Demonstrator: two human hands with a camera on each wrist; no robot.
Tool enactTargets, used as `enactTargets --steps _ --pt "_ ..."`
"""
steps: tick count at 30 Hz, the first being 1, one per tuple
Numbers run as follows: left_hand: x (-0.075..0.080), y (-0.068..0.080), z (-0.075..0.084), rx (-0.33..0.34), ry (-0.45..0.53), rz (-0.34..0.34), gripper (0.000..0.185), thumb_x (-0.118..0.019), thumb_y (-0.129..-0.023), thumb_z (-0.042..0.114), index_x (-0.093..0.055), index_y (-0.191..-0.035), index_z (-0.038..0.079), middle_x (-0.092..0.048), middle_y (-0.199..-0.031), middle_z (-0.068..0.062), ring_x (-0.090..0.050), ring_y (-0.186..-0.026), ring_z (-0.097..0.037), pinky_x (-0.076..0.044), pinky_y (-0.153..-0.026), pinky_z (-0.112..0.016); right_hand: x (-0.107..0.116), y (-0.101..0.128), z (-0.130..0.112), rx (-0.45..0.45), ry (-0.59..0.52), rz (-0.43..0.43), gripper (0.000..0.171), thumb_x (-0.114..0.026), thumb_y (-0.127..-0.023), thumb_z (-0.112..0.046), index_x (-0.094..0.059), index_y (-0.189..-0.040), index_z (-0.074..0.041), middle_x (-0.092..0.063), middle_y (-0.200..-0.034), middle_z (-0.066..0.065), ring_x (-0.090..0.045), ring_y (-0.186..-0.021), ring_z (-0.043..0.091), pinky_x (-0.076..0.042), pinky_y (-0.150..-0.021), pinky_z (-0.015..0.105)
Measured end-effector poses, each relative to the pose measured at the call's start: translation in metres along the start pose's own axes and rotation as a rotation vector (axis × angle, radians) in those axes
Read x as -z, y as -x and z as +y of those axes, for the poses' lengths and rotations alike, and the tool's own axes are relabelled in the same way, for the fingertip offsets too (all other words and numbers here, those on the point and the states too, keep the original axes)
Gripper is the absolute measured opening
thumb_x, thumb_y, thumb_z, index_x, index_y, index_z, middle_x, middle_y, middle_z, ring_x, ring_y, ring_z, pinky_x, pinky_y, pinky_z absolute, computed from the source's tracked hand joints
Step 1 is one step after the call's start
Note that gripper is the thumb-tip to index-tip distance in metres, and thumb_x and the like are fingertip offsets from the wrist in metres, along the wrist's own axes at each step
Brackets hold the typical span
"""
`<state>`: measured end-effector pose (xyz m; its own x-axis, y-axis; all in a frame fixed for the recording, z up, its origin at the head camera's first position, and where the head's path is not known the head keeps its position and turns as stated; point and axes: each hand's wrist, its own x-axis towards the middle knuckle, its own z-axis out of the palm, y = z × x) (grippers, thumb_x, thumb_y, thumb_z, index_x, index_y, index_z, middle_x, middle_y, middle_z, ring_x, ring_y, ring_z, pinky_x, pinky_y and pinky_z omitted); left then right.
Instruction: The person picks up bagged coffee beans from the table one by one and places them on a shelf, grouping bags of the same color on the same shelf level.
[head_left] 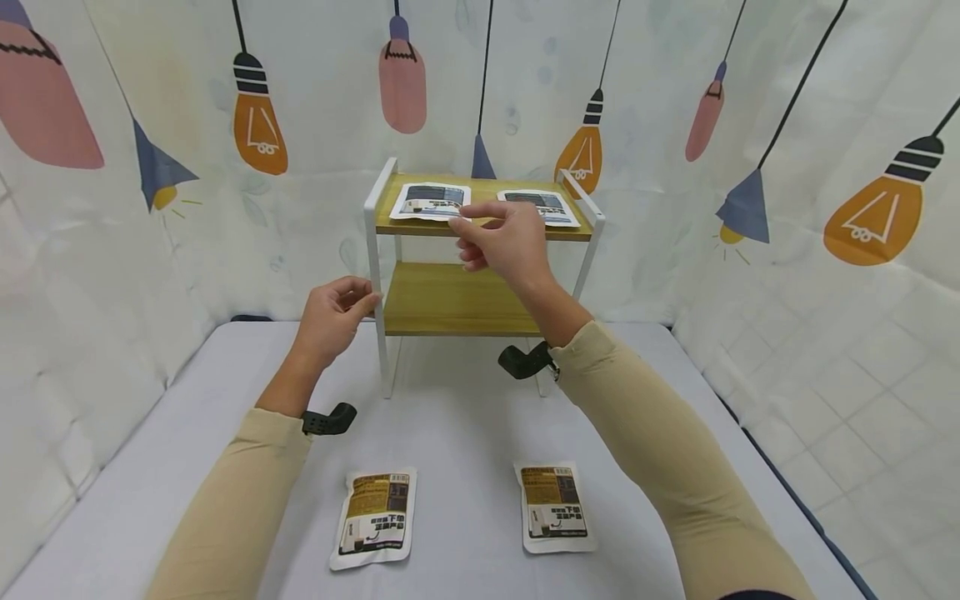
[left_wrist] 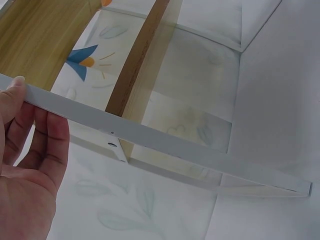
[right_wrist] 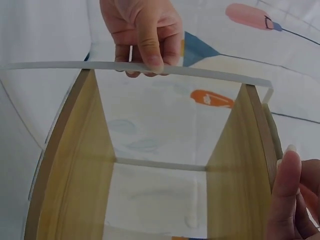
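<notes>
- The left packet (head_left: 430, 201) lies flat on the top board of the small shelf rack (head_left: 480, 300), straight ahead of you at the far end of the table; its long axis runs left to right; a second packet (head_left: 542, 206) lies just beside it on the right.
- Your right hand (head_left: 504, 242) is the nearer one; it hovers at the front edge of the top board with fingers loosely curled; whether the fingertips touch the packet, I cannot tell.
- Your left hand (head_left: 333, 317) grips the rack's white left front leg (left_wrist: 150, 140); thumb on the front, fingers behind.
- Two more packets (head_left: 375, 517) (head_left: 555, 507) lie near you on the grey table (head_left: 465, 417); between them and the rack there is free room.
</notes>
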<state>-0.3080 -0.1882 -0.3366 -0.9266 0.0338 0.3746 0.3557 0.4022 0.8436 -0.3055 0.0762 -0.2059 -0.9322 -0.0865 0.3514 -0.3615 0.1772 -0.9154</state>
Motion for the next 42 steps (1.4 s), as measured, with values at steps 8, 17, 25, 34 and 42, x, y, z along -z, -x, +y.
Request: enactTargets --steps 8,17,25,34,42 --pt "0.000 -0.001 -0.002 -0.015 0.001 0.004 0.035 -0.065 -0.102 0.033 -0.066 -0.115 0.002 -0.067 -0.110 -0.011 -0.067 -0.100 -0.012 -0.057 -0.090 -0.019 0.011 0.017 0.014 0.058 -0.058 -0.023 0.025 -0.082 -0.089 -0.022 -0.079 -0.112 -0.011 -0.075 -0.086 0.016 -0.072 -0.063 0.023 -0.064 -0.067 0.037" --pt "0.000 0.000 -0.003 -0.012 0.007 0.007 0.036 -0.065 -0.101 0.035 -0.066 -0.116 0.002 -0.066 -0.109 -0.009 -0.066 -0.103 -0.014 -0.055 -0.088 -0.014 0.025 0.035 0.038 0.030 -0.101 -0.070 0.031 -0.078 -0.092 -0.022 -0.076 -0.119 -0.006 -0.076 -0.089 0.010 -0.074 -0.070 0.021 -0.064 -0.070 0.035" --pt "-0.001 0.000 -0.002 -0.019 0.000 0.010 0.035 -0.065 -0.101 0.035 -0.066 -0.115 0.002 -0.065 -0.107 -0.007 -0.066 -0.104 -0.015 -0.055 -0.087 -0.014 0.038 0.055 0.064 0.024 -0.114 -0.075 0.031 -0.078 -0.092 -0.020 -0.075 -0.118 -0.002 -0.078 -0.100 0.010 -0.075 -0.076 0.019 -0.064 -0.077 0.035" --pt "0.000 -0.001 -0.001 -0.005 0.010 0.004 0.036 -0.065 -0.101 0.035 -0.066 -0.117 0.003 -0.065 -0.109 -0.007 -0.065 -0.105 -0.014 -0.057 -0.093 -0.021 0.051 0.075 0.089 -0.005 -0.103 -0.077 0.035 -0.077 -0.093 -0.019 -0.072 -0.122 -0.001 -0.076 -0.102 0.007 -0.074 -0.078 0.016 -0.064 -0.077 0.032" --pt "0.000 0.000 -0.001 -0.008 0.014 0.001 0.035 -0.065 -0.101 0.034 -0.066 -0.118 0.003 -0.066 -0.110 -0.011 -0.067 -0.102 -0.013 -0.058 -0.093 -0.025 0.065 0.095 0.113 -0.039 -0.034 -0.062 0.041 -0.077 -0.093 -0.020 -0.069 -0.128 0.000 -0.075 -0.110 0.011 -0.074 -0.086 0.015 -0.063 -0.082 0.028"
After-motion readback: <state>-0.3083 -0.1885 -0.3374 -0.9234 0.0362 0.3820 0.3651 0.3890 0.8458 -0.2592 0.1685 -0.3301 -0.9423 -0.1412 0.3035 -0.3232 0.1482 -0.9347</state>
